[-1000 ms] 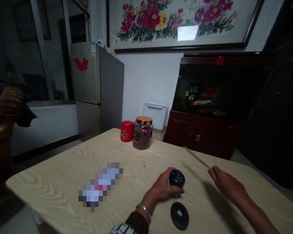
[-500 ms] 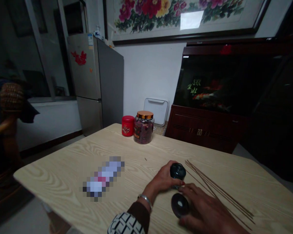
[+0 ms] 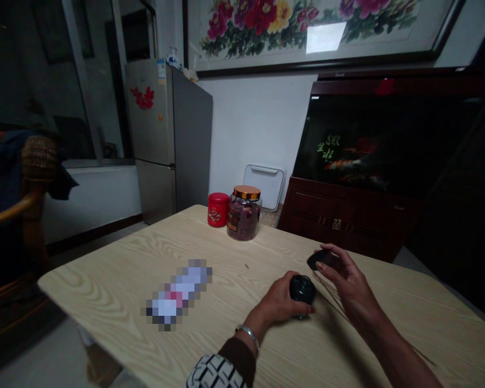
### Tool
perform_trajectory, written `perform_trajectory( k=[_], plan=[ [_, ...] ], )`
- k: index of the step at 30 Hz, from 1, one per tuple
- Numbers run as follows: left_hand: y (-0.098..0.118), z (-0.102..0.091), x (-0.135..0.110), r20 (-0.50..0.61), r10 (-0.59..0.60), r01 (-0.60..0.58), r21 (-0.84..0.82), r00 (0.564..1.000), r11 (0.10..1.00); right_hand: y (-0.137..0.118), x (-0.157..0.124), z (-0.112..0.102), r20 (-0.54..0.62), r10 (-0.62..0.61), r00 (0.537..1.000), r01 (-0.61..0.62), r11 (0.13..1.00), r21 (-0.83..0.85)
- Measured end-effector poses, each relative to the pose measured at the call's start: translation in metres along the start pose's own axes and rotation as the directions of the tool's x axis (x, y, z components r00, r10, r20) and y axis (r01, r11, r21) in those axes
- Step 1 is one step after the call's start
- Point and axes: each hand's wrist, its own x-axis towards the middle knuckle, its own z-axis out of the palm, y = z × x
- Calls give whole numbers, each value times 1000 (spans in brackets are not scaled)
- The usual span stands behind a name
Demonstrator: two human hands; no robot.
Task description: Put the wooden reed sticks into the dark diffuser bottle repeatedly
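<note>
My left hand [image 3: 275,299] is wrapped round a small, glossy, dark ceramic pot [image 3: 303,289] near the front right of the table. Its top faces up at me, and thumb and fingers close on its sides. My right hand [image 3: 351,280] pinches a dark round disc [image 3: 318,260], seen tilted, between thumb and fingers above the table, beyond and to the right of the pot. Several thin brown sticks [image 3: 332,299] lie under my right hand and forearm, which hide most of their length.
On the pale wood-grain table [image 3: 145,258] stand a red canister [image 3: 217,209] and a glass jar [image 3: 243,216] with a copper-coloured lid at the far edge. A pixelated flat object [image 3: 180,295] lies to the left. A tiny stick fragment [image 3: 247,266] sits mid-table.
My right hand has lifted the dark disc from beside the pot and moved it away, up and forward. My left hand still grips the pot. The view has shifted slightly.
</note>
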Motion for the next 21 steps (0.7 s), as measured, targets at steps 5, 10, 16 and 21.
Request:
perform_trajectory(
  k=[5, 10, 16, 21],
  plan=[
    [-1, 1, 1, 5, -14, 14, 25, 1000, 1000, 30, 9, 10, 7, 10, 1000, -10, 999, 53],
    [1, -1, 1, 13, -9, 9, -2, 1000, 1000, 40, 1, -2, 115, -26, 993, 36, 995, -90],
    [4, -2, -1, 19, -19, 18, 22, 1000, 1000, 28, 7, -16, 270, -57, 961, 172, 889, -425],
    [2, -1, 0, 20, -12, 11, 13, 1000, 1000, 4, 15, -15, 416, -18, 909, 318, 674, -667]
  ],
)
